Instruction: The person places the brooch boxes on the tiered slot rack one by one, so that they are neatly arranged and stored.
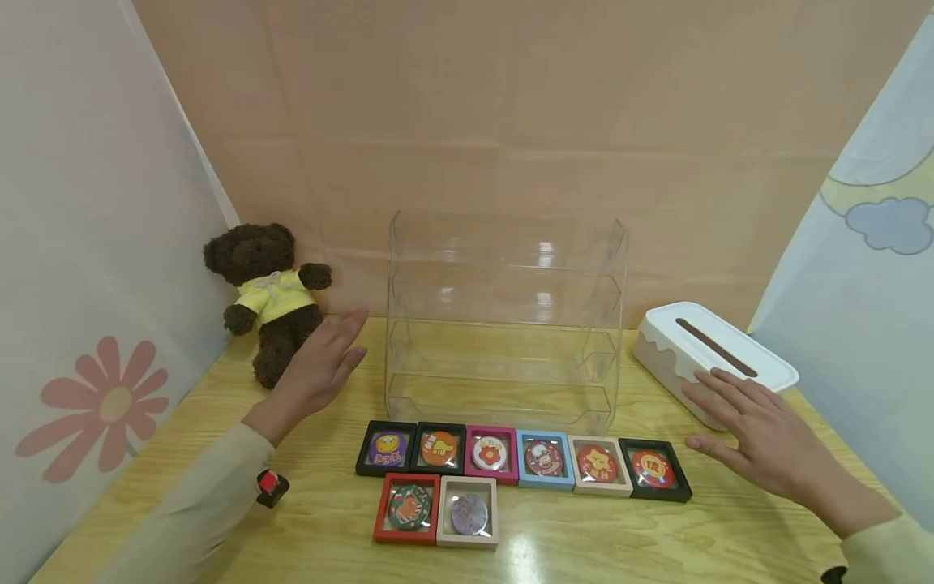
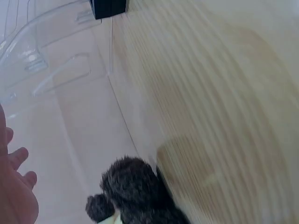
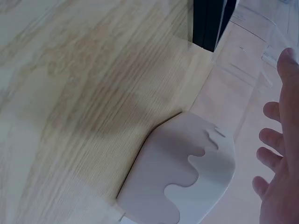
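My left hand [image 1: 315,369] is raised with straight fingers and holds nothing, between a brown teddy bear [image 1: 273,292] in a yellow top and a clear tiered acrylic rack [image 1: 503,349]. On the other side, my right hand [image 1: 759,430] hovers with spread fingers, overlapping the white tissue box [image 1: 686,357] in the head view. In front of the rack lies a row of small square display frames with round badges, among them a pink one [image 1: 491,454], a light blue one [image 1: 545,459] and a black one [image 1: 654,470]. Nearer me are a red frame [image 1: 407,508] and a beige frame [image 1: 468,513].
A wooden table [image 1: 584,535] carries everything. Behind it hangs a tan cloth [image 1: 511,105]. Pale printed cloths flank both sides, the left one with a pink flower [image 1: 113,405]. The tissue box [image 3: 173,172] stands below my right hand in the right wrist view.
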`<state>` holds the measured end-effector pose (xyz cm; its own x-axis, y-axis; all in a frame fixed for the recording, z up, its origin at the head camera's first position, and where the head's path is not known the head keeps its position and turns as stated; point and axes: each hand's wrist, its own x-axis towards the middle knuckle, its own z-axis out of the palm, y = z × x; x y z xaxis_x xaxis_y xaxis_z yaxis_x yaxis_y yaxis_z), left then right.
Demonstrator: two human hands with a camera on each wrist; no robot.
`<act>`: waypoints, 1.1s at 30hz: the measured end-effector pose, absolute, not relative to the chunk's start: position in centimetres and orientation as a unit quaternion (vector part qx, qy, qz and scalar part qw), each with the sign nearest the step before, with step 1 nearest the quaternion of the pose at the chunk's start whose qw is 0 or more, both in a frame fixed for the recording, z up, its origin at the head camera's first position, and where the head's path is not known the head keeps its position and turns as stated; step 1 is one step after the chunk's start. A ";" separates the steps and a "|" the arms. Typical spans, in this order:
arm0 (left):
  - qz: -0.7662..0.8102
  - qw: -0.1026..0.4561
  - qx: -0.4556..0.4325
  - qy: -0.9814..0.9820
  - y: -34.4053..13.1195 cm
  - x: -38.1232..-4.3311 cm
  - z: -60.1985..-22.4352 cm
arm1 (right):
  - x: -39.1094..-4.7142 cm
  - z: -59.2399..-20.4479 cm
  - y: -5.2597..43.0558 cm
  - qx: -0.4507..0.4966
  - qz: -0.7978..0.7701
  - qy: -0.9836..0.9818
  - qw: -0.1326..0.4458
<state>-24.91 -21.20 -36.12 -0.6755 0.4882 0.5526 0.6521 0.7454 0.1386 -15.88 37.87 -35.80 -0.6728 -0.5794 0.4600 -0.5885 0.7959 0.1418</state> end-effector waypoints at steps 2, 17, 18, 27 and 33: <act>-0.185 0.246 -0.318 -0.897 -20.6 -25.1 -36.0 | -16.0 -35.9 37.5 0.341 0.018 -0.902 0.265; -0.252 0.284 -0.328 -0.865 -17.8 -26.3 -36.2 | -15.0 -38.3 35.8 0.337 0.050 -0.921 0.187; -0.253 0.288 -0.328 -0.863 -17.7 -26.3 -36.2 | -15.0 -38.4 35.7 0.335 0.052 -0.923 0.183; -0.270 0.332 -0.338 -0.838 -17.2 -26.8 -36.6 | -15.1 -39.0 35.5 0.341 0.071 -0.924 0.161; -0.275 0.352 -0.343 -0.826 -16.8 -27.1 -36.8 | -15.3 -39.1 35.5 0.347 0.100 -0.921 0.144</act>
